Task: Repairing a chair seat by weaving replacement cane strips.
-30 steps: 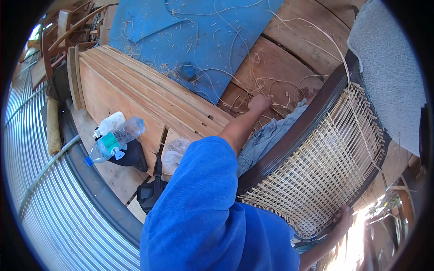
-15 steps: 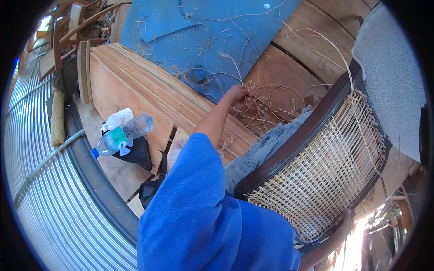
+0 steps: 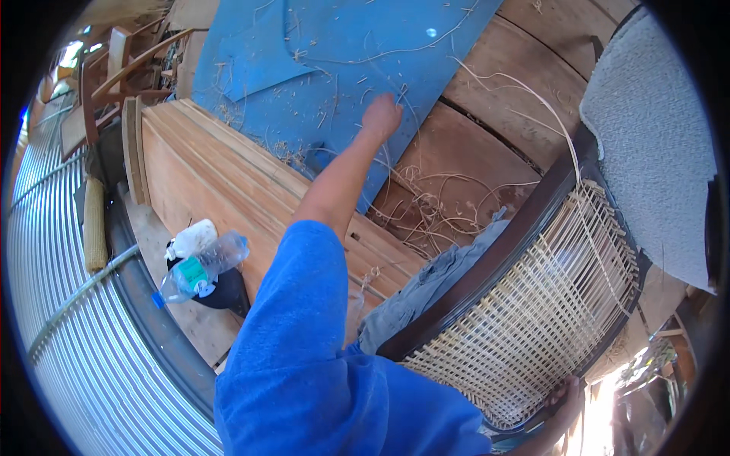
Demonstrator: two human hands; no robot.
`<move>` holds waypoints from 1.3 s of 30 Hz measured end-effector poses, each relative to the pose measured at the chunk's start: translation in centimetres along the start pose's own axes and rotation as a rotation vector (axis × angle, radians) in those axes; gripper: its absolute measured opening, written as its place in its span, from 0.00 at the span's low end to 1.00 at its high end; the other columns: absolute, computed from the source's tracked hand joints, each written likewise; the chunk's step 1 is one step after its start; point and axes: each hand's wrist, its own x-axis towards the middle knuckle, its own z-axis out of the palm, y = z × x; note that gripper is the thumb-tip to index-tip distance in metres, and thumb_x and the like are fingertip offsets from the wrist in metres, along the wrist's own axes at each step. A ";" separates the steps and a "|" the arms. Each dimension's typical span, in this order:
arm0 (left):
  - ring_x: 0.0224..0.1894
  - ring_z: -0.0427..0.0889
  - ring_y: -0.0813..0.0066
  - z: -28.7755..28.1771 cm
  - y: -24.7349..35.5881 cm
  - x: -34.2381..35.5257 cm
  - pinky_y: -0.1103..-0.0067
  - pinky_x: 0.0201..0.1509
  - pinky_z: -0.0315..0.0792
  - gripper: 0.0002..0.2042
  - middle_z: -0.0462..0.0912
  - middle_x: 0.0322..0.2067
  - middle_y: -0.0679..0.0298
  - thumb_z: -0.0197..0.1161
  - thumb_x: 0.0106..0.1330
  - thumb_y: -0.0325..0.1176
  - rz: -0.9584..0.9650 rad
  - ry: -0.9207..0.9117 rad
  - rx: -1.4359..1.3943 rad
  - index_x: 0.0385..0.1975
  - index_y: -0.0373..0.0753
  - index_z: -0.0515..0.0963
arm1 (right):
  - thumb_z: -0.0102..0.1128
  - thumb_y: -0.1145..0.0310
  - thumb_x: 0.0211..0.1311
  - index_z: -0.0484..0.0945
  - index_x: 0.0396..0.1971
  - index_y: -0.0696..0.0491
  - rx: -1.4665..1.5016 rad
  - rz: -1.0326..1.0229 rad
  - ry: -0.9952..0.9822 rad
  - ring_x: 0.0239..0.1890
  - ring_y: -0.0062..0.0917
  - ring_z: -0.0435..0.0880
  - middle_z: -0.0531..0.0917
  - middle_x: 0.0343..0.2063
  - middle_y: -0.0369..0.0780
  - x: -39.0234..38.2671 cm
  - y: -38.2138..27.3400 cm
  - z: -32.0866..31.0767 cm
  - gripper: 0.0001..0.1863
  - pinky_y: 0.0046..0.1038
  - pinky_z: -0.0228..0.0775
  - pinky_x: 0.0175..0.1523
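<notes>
Over the blue mat (image 3: 262, 83), I see the left hand (image 3: 382, 115), knuckles up; its fingertips are hidden, so I cannot tell whether it grasps anything. Loose strands (image 3: 430, 204) lie below and right of it. Farther lower right lies the cane (image 3: 525, 304), long axis slanting up rightward, nearer the right hand (image 3: 565, 391), whose fingers touch the lower rim, their hold too shadowed to judge.
</notes>
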 end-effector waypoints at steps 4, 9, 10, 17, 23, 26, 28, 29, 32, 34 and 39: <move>0.49 0.68 0.49 2.1 3.3 7.6 0.64 0.48 0.66 0.24 0.61 0.51 0.48 0.53 0.54 0.38 0.139 0.081 0.021 0.49 0.33 0.58 | 0.48 0.60 0.58 0.66 0.25 0.53 0.034 0.021 0.001 0.08 0.15 0.60 0.63 0.08 0.31 -0.1 0.2 -0.4 0.11 0.15 0.51 0.11; 0.49 0.67 0.48 4.8 -6.8 22.2 0.65 0.49 0.66 0.20 0.62 0.50 0.46 0.51 0.55 0.36 0.322 0.303 0.564 0.45 0.31 0.62 | 0.49 0.61 0.58 0.65 0.24 0.53 0.047 0.056 -0.163 0.08 0.14 0.61 0.63 0.08 0.31 2.6 -0.4 -1.8 0.11 0.14 0.50 0.10; 0.48 0.68 0.48 6.3 -4.6 22.3 0.66 0.48 0.67 0.17 0.64 0.49 0.45 0.51 0.55 0.37 0.318 0.231 0.630 0.40 0.31 0.68 | 0.47 0.59 0.57 0.67 0.24 0.56 -0.106 0.080 -0.218 0.11 0.18 0.65 0.67 0.11 0.36 2.3 -1.5 -1.7 0.14 0.17 0.55 0.13; 0.41 0.74 0.51 2.5 2.9 9.5 0.65 0.43 0.69 0.13 0.75 0.38 0.48 0.49 0.55 0.37 0.006 -0.066 0.232 0.31 0.35 0.74 | 0.46 0.62 0.57 0.69 0.23 0.59 -0.162 0.012 -0.229 0.13 0.21 0.68 0.70 0.14 0.37 0.8 -2.5 -0.4 0.14 0.19 0.59 0.16; 0.34 0.76 0.53 0.1 3.5 -1.0 0.65 0.38 0.69 0.12 0.78 0.28 0.53 0.50 0.55 0.40 0.127 -0.020 0.047 0.28 0.39 0.75 | 0.49 0.61 0.58 0.66 0.25 0.53 0.054 0.011 -0.113 0.08 0.14 0.61 0.63 0.08 0.31 0.9 0.9 -1.0 0.10 0.14 0.50 0.10; 0.31 0.77 0.56 -3.1 3.7 -6.9 0.67 0.34 0.69 0.12 0.78 0.26 0.55 0.49 0.56 0.40 0.165 0.037 -0.090 0.30 0.39 0.75 | 0.49 0.61 0.57 0.68 0.26 0.53 0.026 -0.038 -0.064 0.08 0.14 0.61 0.65 0.09 0.31 0.9 1.8 -1.2 0.10 0.15 0.52 0.11; 0.29 0.78 0.65 -5.9 3.8 -10.6 0.73 0.32 0.69 0.12 0.80 0.25 0.59 0.48 0.58 0.36 0.155 0.141 -0.402 0.33 0.37 0.74 | 0.49 0.62 0.57 0.70 0.29 0.54 -0.024 -0.083 -0.069 0.09 0.13 0.62 0.65 0.10 0.30 0.2 1.2 -0.5 0.10 0.15 0.53 0.12; 0.29 0.78 0.65 -6.6 3.7 -11.9 0.73 0.32 0.69 0.12 0.80 0.25 0.59 0.48 0.58 0.36 0.174 0.155 -0.411 0.33 0.37 0.74 | 0.49 0.62 0.57 0.70 0.29 0.54 -0.009 -0.102 -0.064 0.09 0.13 0.62 0.65 0.10 0.30 0.0 1.2 -0.4 0.10 0.15 0.53 0.12; 0.29 0.77 0.77 -8.6 3.5 -15.8 0.80 0.33 0.68 0.11 0.80 0.25 0.63 0.47 0.58 0.32 0.253 0.207 -0.659 0.37 0.35 0.72 | 0.49 0.63 0.57 0.71 0.33 0.53 -0.070 -0.203 -0.085 0.11 0.12 0.63 0.65 0.12 0.29 -0.4 1.6 -0.7 0.10 0.14 0.54 0.13; 0.31 0.75 0.81 -10.7 3.6 -18.6 0.84 0.35 0.67 0.10 0.80 0.27 0.63 0.47 0.59 0.28 0.208 0.236 -0.712 0.38 0.33 0.70 | 0.49 0.65 0.57 0.70 0.35 0.54 -0.031 -0.213 -0.126 0.12 0.12 0.64 0.66 0.13 0.30 -0.7 1.2 -0.6 0.10 0.14 0.56 0.14; 0.28 0.76 0.75 -12.4 3.6 -21.4 0.81 0.33 0.69 0.08 0.78 0.28 0.61 0.46 0.61 0.28 0.243 0.041 -1.176 0.36 0.34 0.69 | 0.48 0.67 0.58 0.69 0.38 0.54 0.258 -0.417 -0.260 0.15 0.13 0.65 0.67 0.15 0.32 -1.1 3.1 -4.1 0.10 0.14 0.58 0.18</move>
